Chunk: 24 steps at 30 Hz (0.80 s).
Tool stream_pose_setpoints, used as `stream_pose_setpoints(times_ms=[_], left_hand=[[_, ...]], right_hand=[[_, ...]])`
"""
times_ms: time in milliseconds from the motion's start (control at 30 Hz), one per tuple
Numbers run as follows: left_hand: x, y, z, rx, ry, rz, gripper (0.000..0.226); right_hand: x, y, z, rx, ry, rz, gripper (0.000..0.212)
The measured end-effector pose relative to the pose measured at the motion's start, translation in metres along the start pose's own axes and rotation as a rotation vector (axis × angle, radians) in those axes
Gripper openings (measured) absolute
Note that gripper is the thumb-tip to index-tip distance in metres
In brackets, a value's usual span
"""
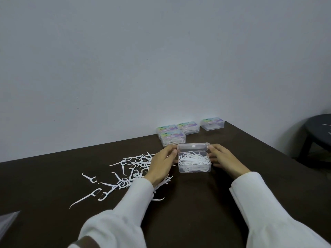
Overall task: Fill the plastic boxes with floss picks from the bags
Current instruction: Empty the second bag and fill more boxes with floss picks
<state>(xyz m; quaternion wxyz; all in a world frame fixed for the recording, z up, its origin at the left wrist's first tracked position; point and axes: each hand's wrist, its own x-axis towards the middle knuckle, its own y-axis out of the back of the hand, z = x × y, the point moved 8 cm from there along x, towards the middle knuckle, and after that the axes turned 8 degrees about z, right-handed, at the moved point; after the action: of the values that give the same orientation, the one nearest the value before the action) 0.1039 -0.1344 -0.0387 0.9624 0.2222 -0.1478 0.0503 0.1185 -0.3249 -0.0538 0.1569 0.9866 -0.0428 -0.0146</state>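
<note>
While both hands (162, 163) (224, 158) grip the open box (194, 162) (filled) | loose picks (125, 172) left

Clear plastic box (194, 162) full of white floss picks, hinged lid (193, 146) upright (open); loose picks (133, 169) scattered left.

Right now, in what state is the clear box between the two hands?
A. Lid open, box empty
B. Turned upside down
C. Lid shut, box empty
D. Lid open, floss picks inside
D: the box has its lid raised at the back, and white floss picks fill it.
</note>
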Motion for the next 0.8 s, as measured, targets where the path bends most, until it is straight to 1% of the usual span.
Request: stream_pose_setpoints(times_ms=[100,133,167,233,267,333,400,633,800], left_hand=[[-0.0032,-0.0002,0.0021,0.077,-0.048,-0.004,0.028],[-0.0041,-0.0003,0.002,0.083,-0.053,-0.007,0.029],[-0.0044,0.0001,0.0017,0.086,-0.055,-0.009,0.029],[-0.0045,0.0001,0.0021,0.091,-0.062,-0.017,0.028],[-0.0048,-0.0002,0.0026,0.095,-0.058,-0.023,0.029],[-0.005,-0.0016,0.0021,0.1,-0.041,-0.038,0.033],[-0.0059,-0.0022,0.0035,0.102,-0.04,-0.052,0.036],[-0.0067,-0.0028,0.007,0.094,-0.046,-0.062,0.044],[-0.0063,-0.0061,0.0085,0.151,-0.08,-0.057,0.048]], right_hand=[[0.0008,0.0028,0.0001,0.06,-0.032,0.029,0.04],[-0.0001,0.0032,0.0,0.055,-0.026,0.023,0.041],[-0.0013,0.0023,-0.0002,0.044,-0.016,0.008,0.035],[-0.0024,0.0017,0.0013,-0.032,0.003,-0.024,0.014],[-0.0034,0.0018,0.0013,-0.084,0.011,-0.041,0.014],[-0.0049,0.0023,0.0006,-0.145,0.005,-0.049,0.032],[-0.006,0.0016,-0.0001,-0.162,-0.009,-0.041,0.043],[-0.0051,0.0025,0.0007,-0.177,0.016,-0.053,0.039],[-0.0061,0.0024,-0.0001,-0.157,0.048,-0.026,0.043]])
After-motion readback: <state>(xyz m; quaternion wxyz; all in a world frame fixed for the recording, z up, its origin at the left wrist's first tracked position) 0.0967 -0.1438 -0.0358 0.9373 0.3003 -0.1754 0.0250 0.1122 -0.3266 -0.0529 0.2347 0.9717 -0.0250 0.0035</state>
